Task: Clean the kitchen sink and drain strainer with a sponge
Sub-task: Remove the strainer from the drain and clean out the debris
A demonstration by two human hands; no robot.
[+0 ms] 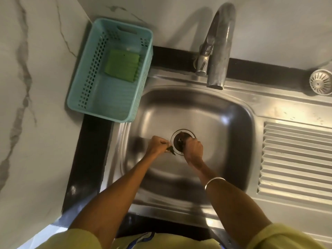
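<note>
Two bare hands reach down into the stainless steel sink (206, 112), meeting at the drain opening (179, 139) in the basin floor. Left of the sink, a teal basket (89, 97) on the marble desk (36, 87) holds the green sponge (122, 64). A drain strainer (320, 82) sits on the sink's far right rim. The right hand (194, 147) curls over the drain, its grip hidden. The left hand (158, 145) pinches dark debris (171, 150), grip narrow.

Stainless sink (197, 112): empty basin, drain (181, 141) open with dark debris. Drain strainer (320, 84): removed, resting on sink rim. Green sponge (122, 65): lying flat in basket.
</note>
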